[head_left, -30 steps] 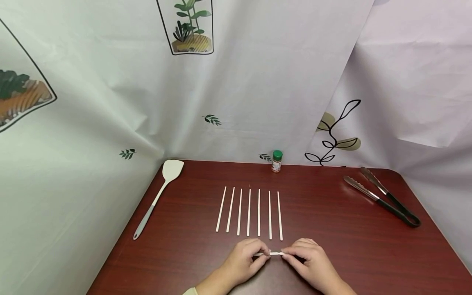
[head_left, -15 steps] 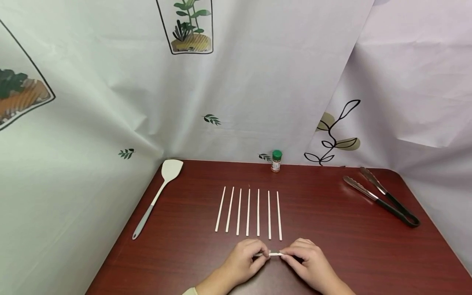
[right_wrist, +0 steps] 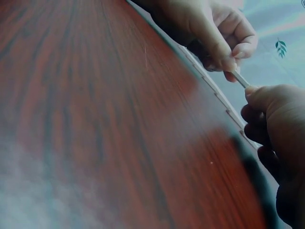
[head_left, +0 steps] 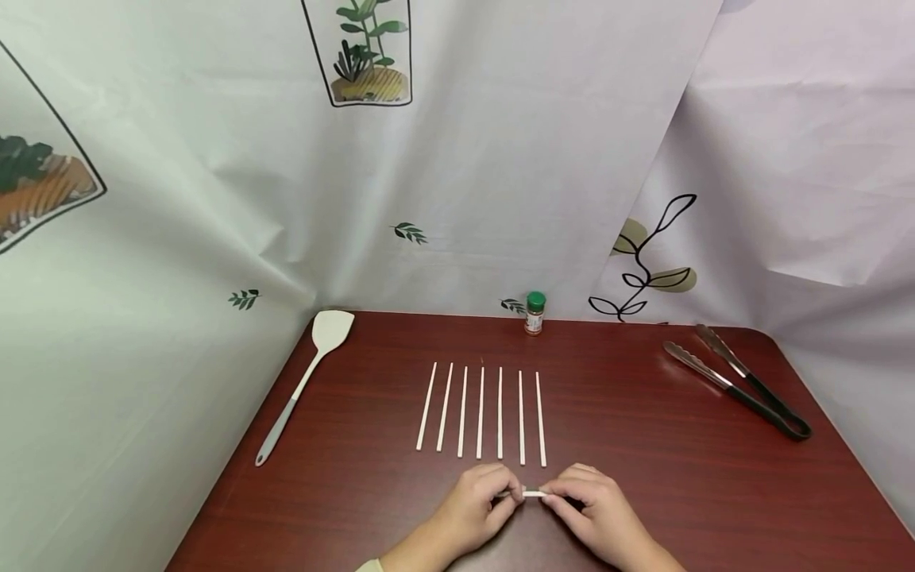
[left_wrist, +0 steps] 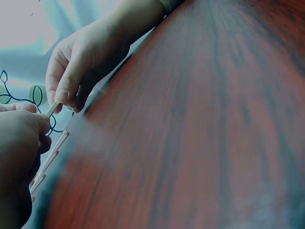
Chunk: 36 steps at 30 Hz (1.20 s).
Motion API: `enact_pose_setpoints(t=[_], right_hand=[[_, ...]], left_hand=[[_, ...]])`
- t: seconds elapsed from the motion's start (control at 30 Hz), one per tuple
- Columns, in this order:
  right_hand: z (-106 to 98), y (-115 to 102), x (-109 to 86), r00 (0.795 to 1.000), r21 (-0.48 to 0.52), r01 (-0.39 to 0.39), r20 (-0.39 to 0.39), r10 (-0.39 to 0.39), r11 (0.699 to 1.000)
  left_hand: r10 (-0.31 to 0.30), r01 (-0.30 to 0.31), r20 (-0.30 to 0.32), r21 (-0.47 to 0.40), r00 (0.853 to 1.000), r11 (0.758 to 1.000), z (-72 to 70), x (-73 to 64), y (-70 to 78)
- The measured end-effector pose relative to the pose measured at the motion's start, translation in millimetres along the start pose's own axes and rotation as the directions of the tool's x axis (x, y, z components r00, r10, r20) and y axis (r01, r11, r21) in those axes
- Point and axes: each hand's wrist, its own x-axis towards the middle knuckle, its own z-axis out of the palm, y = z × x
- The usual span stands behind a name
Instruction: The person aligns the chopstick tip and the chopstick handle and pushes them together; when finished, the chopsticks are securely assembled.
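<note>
My left hand (head_left: 473,506) and right hand (head_left: 596,512) meet low in the head view, near the front of the table. Between them a short, thin white stick (head_left: 533,494) lies crosswise. Thumb and fingers of each hand pinch it, so its ends are covered and only a short length shows. In the right wrist view the same stick (right_wrist: 242,80) runs from the left fingertips to the right thumb. Beyond the hands, several longer white sticks (head_left: 480,413) lie in a spaced row, roughly parallel, pointing away from me.
A white spatula (head_left: 330,330) with a grey handle lies along the table's left edge. Tongs (head_left: 743,389) with black handles lie spread at the right. A small green-capped spice jar (head_left: 534,314) stands at the back, by the patterned cloth (head_left: 500,159). The table (head_left: 643,413) is dark red wood.
My right hand has come slightly closer to the left, so a little less of the pinched stick shows. The row of sticks is unmoved; the head view has shifted slightly.
</note>
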Motion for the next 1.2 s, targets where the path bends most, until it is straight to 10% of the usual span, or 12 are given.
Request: enact_pose_setpoints(t=[0.37,0.63,0.83,1.03,1.2], right_hand=[[1,-5,-2.3,0.998,0.023,-0.061,0.005,0.061,0.998],[-2,3,-0.6,0.994,-0.135,-0.04,-0.107,0.026,0.99],[-14,9,-3.6,0.973,0.063,-0.16,-0.156,0.168,0.985],[-22,3,-4.0,0.861,0.34,-0.425,-0.133,0.49,0.839],[-22,2,2.0,0.774,0.48,-0.492,-0.141,0.617,0.726]], left_hand=[[0.011,-0.01,0.029,-0.031,1.0,0.999,2.2,0.5,4.4],[-0.067,0.065,0.066,0.031,0.996,0.997,3.9,-0.8,6.2],[-0.141,0.136,0.091,0.06,0.986,0.989,3.7,-0.8,7.3],[-0.031,0.018,0.161,0.081,0.987,0.997,2.2,2.0,7.8],[0.056,-0.081,0.244,0.091,0.968,0.993,0.2,2.2,7.4]])
